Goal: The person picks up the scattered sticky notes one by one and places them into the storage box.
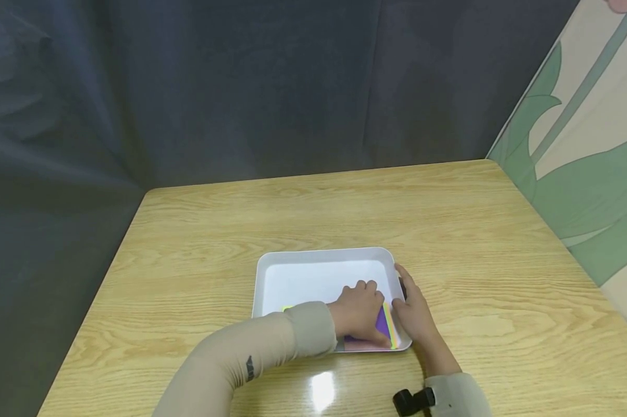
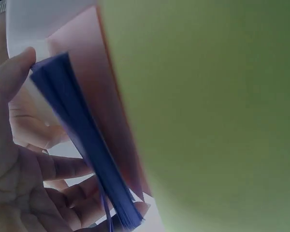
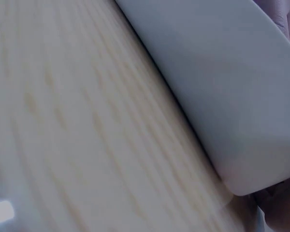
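Note:
In the head view a white tray (image 1: 313, 279) lies on the table. My left hand (image 1: 361, 310) reaches over its front right part and grips a stack of purple paper sheets (image 1: 382, 322). The left wrist view shows the purple stack (image 2: 82, 121) upright on edge, thumb at one end and fingers along the other. Pink paper (image 2: 79, 43) and a large yellow-green sheet (image 2: 217, 111) stand beside it. My right hand (image 1: 416, 313) holds the tray's right wall, thumb on the inner side and fingers outside. In the right wrist view the tray's outer wall (image 3: 232, 96) shows close up.
The wooden table (image 1: 198, 249) extends around the tray. A dark curtain (image 1: 266, 87) hangs behind the far edge, and a wall with painted leaves (image 1: 600, 191) stands on the right. A black wrist strap mount (image 1: 414, 401) sits at my right wrist.

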The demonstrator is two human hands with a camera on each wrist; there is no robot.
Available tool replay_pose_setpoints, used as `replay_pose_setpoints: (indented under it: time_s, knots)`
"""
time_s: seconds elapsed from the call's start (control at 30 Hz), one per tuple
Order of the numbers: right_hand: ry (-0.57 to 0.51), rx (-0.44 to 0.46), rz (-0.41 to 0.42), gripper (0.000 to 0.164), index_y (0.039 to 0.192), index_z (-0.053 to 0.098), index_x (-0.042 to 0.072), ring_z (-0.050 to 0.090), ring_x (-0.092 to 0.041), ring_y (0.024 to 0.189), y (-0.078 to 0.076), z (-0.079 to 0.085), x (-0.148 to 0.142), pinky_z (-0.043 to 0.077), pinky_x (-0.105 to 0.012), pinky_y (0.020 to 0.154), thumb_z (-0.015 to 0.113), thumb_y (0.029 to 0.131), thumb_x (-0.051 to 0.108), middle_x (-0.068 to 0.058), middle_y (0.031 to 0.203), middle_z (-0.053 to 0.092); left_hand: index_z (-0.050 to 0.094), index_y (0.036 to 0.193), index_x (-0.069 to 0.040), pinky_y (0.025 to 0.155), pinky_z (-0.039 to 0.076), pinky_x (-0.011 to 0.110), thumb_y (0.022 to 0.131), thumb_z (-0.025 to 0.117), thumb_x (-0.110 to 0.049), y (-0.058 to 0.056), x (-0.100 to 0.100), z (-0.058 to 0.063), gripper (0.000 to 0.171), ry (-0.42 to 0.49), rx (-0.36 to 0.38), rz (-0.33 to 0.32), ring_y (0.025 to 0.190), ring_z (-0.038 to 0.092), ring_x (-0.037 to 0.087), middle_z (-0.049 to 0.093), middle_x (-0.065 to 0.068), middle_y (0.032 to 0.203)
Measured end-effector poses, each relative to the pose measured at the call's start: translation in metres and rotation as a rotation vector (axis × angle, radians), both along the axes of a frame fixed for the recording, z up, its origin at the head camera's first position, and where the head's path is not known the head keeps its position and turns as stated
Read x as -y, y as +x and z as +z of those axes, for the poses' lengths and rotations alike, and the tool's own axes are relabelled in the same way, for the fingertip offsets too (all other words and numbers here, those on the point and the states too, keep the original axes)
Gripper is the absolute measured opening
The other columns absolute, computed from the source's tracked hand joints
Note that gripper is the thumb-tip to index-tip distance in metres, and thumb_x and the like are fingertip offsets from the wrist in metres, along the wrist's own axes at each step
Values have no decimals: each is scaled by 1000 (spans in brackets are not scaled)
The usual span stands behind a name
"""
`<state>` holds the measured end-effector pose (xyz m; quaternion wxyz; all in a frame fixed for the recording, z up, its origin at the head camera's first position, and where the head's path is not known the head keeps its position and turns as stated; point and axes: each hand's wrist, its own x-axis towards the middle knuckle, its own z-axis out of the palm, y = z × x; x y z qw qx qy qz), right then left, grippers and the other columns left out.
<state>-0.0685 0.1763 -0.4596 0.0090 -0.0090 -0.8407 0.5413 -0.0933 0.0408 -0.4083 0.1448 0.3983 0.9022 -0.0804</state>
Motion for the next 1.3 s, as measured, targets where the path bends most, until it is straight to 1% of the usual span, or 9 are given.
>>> replay_pose_setpoints:
  time_s: [0.2, 0.33, 0.6, 0.9, 1.1, 1.2, 1.3]
  knots:
    - [-18, -1, -9, 71, 137, 18, 5, 43, -43, 108, -1, -1, 1, 35, -59, 92, 38, 72, -14, -36, 124, 40, 50, 107, -14, 59, 45, 26, 62, 52, -73, 4, -1, -1, 75, -19, -20, -10, 77, 39, 12, 40, -2, 88]
    - [-19, -5, -5, 71, 137, 16, 4, 42, -43, 109, 0, 0, 1, 34, -59, 93, 38, 72, -14, -37, 124, 39, 50, 109, -14, 59, 46, 26, 62, 51, -74, 5, -1, 0, 75, -33, -11, -9, 77, 39, 11, 39, -3, 88]
    - [-8, -8, -5, 72, 137, 18, 5, 45, -43, 106, 0, -2, 0, 36, -59, 90, 38, 70, -14, -36, 122, 41, 49, 108, -14, 60, 46, 28, 64, 50, -73, 6, 0, 3, 74, -37, 17, 4, 77, 40, 12, 39, -3, 88]
    - [13, 1, 7, 71, 137, 16, 4, 42, -44, 108, 0, 0, 0, 33, -60, 93, 38, 72, -13, -36, 123, 40, 47, 114, -16, 61, 47, 28, 64, 52, -71, 5, 1, 5, 74, -48, 41, 0, 78, 43, 13, 41, -3, 91]
    - [69, -3, 24, 72, 138, 13, 4, 41, -46, 109, -2, 2, -4, 31, -61, 93, 38, 72, -12, -37, 123, 40, 44, 120, -17, 66, 46, 28, 67, 56, -65, 3, 1, 11, 72, -58, 53, -34, 82, 43, 13, 44, -2, 98]
    - [109, -18, 38, 71, 137, 14, 2, 42, -46, 107, -4, 2, -6, 33, -61, 92, 41, 72, -11, -38, 122, 40, 43, 122, -18, 69, 45, 28, 69, 58, -61, 0, 1, 14, 70, -57, 75, -30, 84, 43, 13, 44, -2, 102]
    - [172, -45, 61, 70, 135, 15, -3, 45, -45, 103, -7, 2, -8, 37, -61, 88, 44, 72, -9, -39, 119, 41, 42, 124, -19, 71, 45, 29, 70, 57, -60, -4, 2, 18, 70, -53, 97, -18, 86, 44, 13, 45, -2, 105]
